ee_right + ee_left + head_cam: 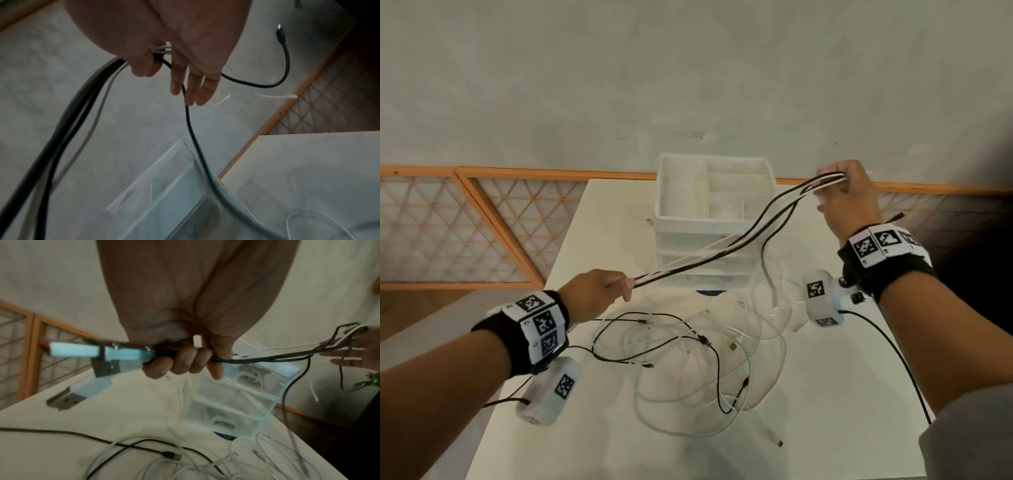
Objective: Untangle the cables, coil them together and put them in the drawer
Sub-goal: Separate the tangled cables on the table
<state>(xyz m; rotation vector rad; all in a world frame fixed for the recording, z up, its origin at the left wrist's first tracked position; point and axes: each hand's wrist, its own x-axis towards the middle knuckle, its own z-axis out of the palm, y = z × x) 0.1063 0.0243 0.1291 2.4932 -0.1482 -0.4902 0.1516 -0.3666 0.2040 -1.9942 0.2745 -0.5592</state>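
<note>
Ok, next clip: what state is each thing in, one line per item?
left hand: gripping one end of the cable bundle, plugs sticking out behind the fist.
right hand: raised, pinching the other end of the bundle.
cable bundle: black and white strands stretched between both hands, off the table.
loose cables: still tangled on the table.
drawer unit: upright; drawers look closed.

A white table [842, 394] carries a drawer unit [714, 219] at twelve o'clock and loose cables [695, 363] at centre.
</note>
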